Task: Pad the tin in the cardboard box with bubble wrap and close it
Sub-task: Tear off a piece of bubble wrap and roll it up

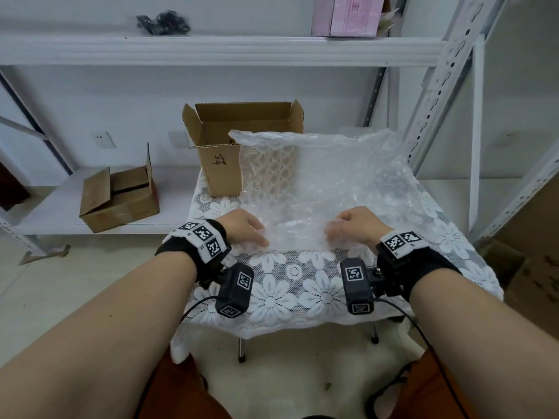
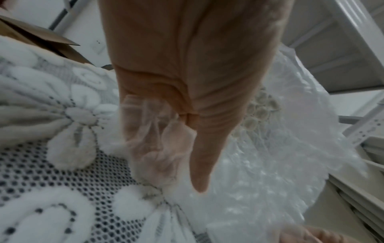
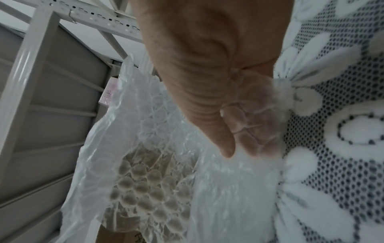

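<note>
Two hands are engaged on the near edge of a sheet of bubble wrap (image 1: 326,182) spread over a small table covered by a white lace tablecloth (image 1: 290,285) with a flower pattern. The left hand (image 1: 245,229) is placed at the near left corner of the sheet; in the left wrist view the thumb is seen lying on top of the plastic while the fingers (image 2: 153,139) are curled beneath it and show through the film, so the corner is pinched. The right hand (image 1: 355,226) is placed at the near right part of the same edge; in the right wrist view the thumb is pressed down on the sheet and the fingers (image 3: 253,125) are folded under it, so the edge is grasped here as well. The two hands are held well apart, with a span of wrap between them.

The far end of the sheet is raised and leans against the cardboard box (image 1: 239,146), which stands upright at the far left of the table with its top flaps open. Handwritten marks are visible on its front face. The tin cannot be made out in any view; the interior of the box is only partly visible.

A second, smaller cardboard box (image 1: 118,198), partly open, is located on the low shelf to the left of the table. A pink carton (image 1: 348,15) and a black bundle (image 1: 163,22) are stored on the upper shelf of the white metal rack (image 1: 223,49).
</note>
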`<state>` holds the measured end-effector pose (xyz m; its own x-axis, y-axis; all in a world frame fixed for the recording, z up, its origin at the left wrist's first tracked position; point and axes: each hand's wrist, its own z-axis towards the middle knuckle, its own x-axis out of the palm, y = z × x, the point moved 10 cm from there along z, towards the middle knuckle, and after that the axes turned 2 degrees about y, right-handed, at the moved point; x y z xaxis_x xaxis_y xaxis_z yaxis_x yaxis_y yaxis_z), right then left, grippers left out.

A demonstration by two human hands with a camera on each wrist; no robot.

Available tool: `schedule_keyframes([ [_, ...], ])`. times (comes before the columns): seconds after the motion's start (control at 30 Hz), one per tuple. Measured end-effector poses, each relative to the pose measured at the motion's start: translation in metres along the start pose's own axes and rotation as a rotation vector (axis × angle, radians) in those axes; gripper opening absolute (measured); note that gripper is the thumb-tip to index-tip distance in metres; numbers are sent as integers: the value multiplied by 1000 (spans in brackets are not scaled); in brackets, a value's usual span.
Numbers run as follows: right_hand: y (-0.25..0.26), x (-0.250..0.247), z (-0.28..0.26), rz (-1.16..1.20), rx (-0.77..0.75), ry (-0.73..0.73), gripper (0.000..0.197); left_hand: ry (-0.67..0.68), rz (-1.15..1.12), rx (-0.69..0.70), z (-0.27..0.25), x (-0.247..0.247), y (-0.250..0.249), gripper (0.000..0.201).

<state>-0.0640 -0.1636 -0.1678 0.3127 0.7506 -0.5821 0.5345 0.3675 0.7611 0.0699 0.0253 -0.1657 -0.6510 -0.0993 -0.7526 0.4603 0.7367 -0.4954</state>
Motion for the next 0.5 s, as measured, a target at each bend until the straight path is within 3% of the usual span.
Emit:
schedule_keyframes([
  [0.07, -6, -2, 1, 38, 45, -35, 25, 13, -37, -17, 0, 2, 7, 53],
  [0.17, -11, -5, 4, 57, 85, -97, 17, -49, -56, -23, -2, -3, 11, 41],
  [0.33, -23, -13, 7, 29, 126, -191, 42, -157, -138, 37, 4, -7, 8, 33],
  [0.43, -21, -12, 7, -44, 111, -212, 36, -285, -94, 91, 3, -11, 0, 30],
  [0.5, -19, -11, 7, -91, 97, -214, 31, -295, -112, 76, 4, -5, -1, 30],
])
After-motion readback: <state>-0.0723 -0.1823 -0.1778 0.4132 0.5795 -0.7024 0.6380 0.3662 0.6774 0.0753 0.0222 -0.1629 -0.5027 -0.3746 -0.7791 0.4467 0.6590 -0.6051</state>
